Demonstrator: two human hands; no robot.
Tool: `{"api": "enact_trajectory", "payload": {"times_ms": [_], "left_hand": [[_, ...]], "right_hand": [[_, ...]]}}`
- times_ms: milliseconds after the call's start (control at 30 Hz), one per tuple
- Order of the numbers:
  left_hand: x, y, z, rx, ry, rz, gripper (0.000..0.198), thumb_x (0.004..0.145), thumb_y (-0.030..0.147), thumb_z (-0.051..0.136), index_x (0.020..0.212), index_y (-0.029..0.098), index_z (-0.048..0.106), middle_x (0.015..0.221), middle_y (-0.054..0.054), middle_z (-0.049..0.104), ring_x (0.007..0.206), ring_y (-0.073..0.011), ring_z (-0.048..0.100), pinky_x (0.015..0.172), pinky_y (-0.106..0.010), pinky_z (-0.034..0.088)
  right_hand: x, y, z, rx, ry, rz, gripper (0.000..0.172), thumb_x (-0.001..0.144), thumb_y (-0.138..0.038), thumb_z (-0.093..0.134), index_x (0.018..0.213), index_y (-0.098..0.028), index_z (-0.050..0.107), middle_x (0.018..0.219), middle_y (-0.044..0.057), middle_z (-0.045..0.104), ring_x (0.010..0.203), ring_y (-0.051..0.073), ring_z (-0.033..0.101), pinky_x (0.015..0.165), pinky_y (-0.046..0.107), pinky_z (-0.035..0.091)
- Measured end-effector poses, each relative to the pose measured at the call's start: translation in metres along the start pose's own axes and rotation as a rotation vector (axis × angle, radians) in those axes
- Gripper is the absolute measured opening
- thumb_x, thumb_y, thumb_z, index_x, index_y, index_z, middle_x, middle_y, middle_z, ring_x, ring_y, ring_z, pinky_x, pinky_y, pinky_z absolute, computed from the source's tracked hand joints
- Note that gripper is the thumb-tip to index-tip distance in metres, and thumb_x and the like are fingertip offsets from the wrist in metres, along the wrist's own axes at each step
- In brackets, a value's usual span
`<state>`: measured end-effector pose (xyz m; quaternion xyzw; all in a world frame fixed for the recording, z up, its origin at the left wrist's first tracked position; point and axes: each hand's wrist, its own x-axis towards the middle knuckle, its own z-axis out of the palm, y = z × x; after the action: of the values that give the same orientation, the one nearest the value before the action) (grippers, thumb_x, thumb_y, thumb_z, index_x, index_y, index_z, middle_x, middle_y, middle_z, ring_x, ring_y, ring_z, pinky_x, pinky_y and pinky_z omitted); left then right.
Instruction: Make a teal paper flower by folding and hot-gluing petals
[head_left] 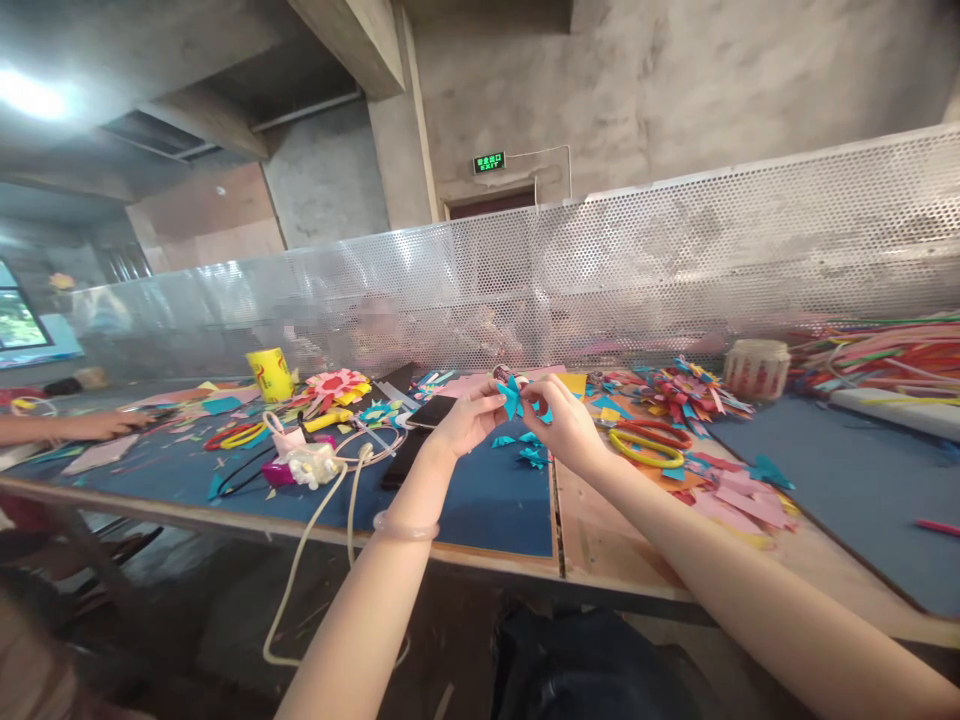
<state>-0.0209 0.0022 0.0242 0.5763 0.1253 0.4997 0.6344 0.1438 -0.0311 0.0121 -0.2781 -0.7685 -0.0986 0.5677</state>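
Both hands meet above the worktable and pinch one small folded blue paper piece [513, 397]. My left hand [469, 418] grips its left side with thumb and fingers closed; a clear bangle sits on that wrist. My right hand [564, 420] pinches the piece's right side. Just below the hands, a few more small blue paper pieces [525, 447] lie on the blue mat [495, 500].
Scissors with red and yellow handles [646, 442] lie right of my hands among pink paper scraps [739, 500]. A dark phone [429, 411], a white cable, a yellow cup [270, 374], paper flowers and a perforated metal screen [675, 260] surround the area. Another person's arm [82, 427] rests far left.
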Motion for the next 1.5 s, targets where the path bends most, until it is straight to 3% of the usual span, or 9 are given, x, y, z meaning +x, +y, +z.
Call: {"api": "enact_trajectory", "payload": {"times_ms": [167,333,700,900,1033,1167,1333,1500], "left_hand": [[-0.001,0.001,0.000,0.023,-0.023,0.018,0.021,0.065,0.010,0.069,0.084,0.017,0.063,0.088,-0.001,0.063,0.077,-0.0116,0.058,0.072,-0.025,0.043],[-0.003,0.001,0.001,0.026,-0.028,0.036,0.023,0.065,0.007,0.070,0.085,0.018,0.064,0.097,-0.002,0.062,0.081,-0.0104,0.057,0.071,-0.023,0.043],[-0.001,-0.001,0.001,0.068,0.019,0.039,0.029,0.060,0.008,0.075,0.085,0.017,0.064,0.087,0.000,0.062,0.075,-0.0091,0.058,0.071,-0.021,0.044],[0.001,-0.003,0.002,0.119,0.033,0.091,0.029,0.061,0.022,0.078,0.086,0.015,0.067,0.091,-0.004,0.063,0.079,-0.0116,0.058,0.071,-0.022,0.044],[0.003,-0.004,0.004,0.170,0.106,0.115,0.026,0.068,0.035,0.071,0.081,0.012,0.068,0.089,-0.007,0.064,0.080,-0.0138,0.058,0.070,-0.024,0.044],[0.002,-0.004,0.007,0.224,0.110,0.117,0.020,0.068,0.025,0.072,0.084,0.015,0.065,0.087,-0.004,0.064,0.082,-0.0145,0.058,0.075,-0.027,0.045],[0.000,-0.004,0.007,0.303,0.072,0.092,0.035,0.070,0.021,0.069,0.104,0.019,0.060,0.097,-0.006,0.063,0.087,-0.0165,0.058,0.071,-0.027,0.044],[0.003,-0.006,0.004,0.403,0.097,0.086,0.029,0.072,0.023,0.067,0.100,0.016,0.064,0.102,-0.008,0.062,0.086,-0.0159,0.056,0.067,-0.025,0.042]], "right_hand": [[0.000,-0.005,-0.005,0.087,0.003,0.106,0.012,0.079,-0.015,0.049,0.090,-0.020,0.049,0.079,0.002,0.054,0.067,0.015,0.052,0.062,0.028,0.044],[0.000,-0.003,-0.003,0.190,-0.014,0.188,0.013,0.082,-0.030,0.056,0.090,-0.021,0.051,0.081,0.003,0.057,0.064,0.014,0.052,0.060,0.028,0.045],[-0.003,-0.002,0.004,0.355,0.014,0.289,0.015,0.081,-0.034,0.058,0.086,-0.021,0.054,0.081,0.004,0.061,0.074,0.017,0.059,0.069,0.033,0.049],[-0.002,-0.010,0.001,0.333,0.015,0.367,0.032,0.076,-0.041,0.062,0.096,-0.018,0.053,0.081,0.005,0.060,0.072,0.017,0.057,0.063,0.030,0.049],[-0.003,-0.006,0.004,0.270,0.015,0.355,0.029,0.075,-0.035,0.061,0.097,-0.018,0.053,0.083,0.005,0.059,0.072,0.016,0.056,0.061,0.031,0.050],[-0.004,-0.002,0.006,0.242,0.032,0.345,0.020,0.079,-0.028,0.054,0.096,-0.018,0.053,0.085,0.006,0.061,0.071,0.016,0.057,0.062,0.031,0.050],[-0.005,-0.001,0.005,0.295,0.020,0.382,0.016,0.083,-0.028,0.045,0.094,-0.019,0.053,0.085,0.005,0.063,0.070,0.016,0.060,0.065,0.031,0.049],[-0.005,0.004,0.006,0.280,0.034,0.471,0.017,0.082,-0.025,0.041,0.089,-0.019,0.055,0.073,0.001,0.060,0.065,0.016,0.057,0.061,0.030,0.046]]}}
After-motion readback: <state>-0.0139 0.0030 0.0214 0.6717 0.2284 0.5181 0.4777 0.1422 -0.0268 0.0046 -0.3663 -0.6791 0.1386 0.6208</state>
